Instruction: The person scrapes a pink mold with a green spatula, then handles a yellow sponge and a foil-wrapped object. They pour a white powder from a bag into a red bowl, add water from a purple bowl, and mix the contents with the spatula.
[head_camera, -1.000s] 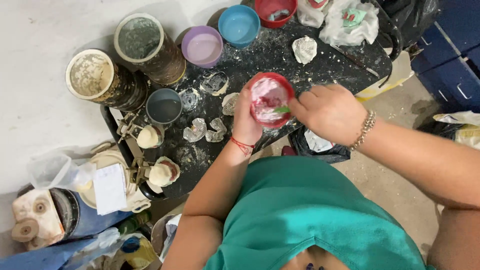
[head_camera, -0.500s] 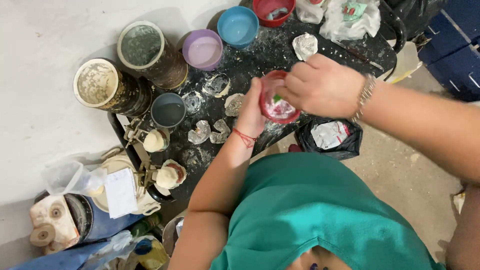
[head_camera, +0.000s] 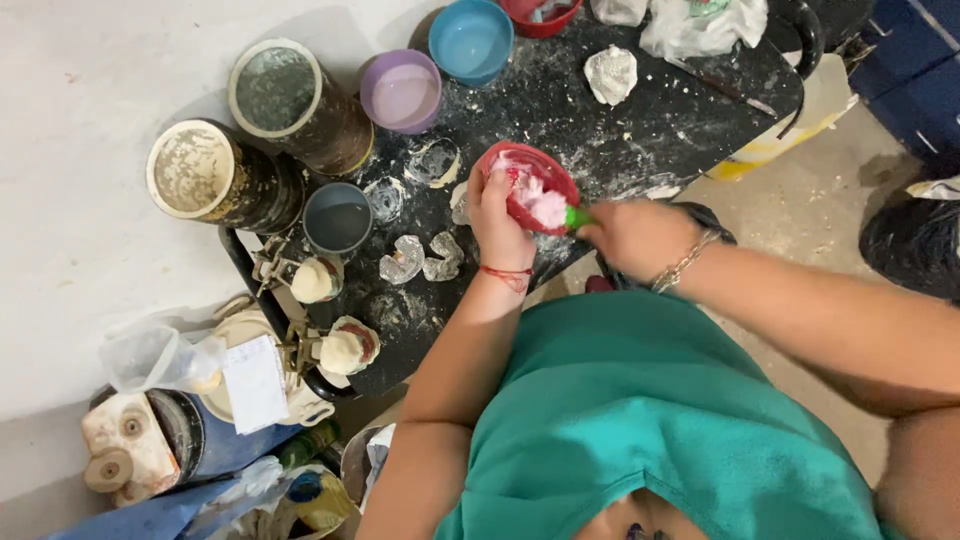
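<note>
Bowl (head_camera: 527, 186) in left hand (head_camera: 497, 222), on table (head_camera: 690, 110). Right hand (head_camera: 635, 236) just right of it, tool (head_camera: 577, 217) between. Moulds (head_camera: 425, 258) left of left hand; cups (head_camera: 402, 90) beyond.

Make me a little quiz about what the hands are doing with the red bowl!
1. True or false: the left hand holds the red bowl by its rim.
2. What colour is the handle of the tool in the right hand?
A. green
B. yellow
C. black
3. What fills the red bowl?

Key
1. True.
2. A, green.
3. A pale pinkish-white paste, with the tool's end in it.
</note>
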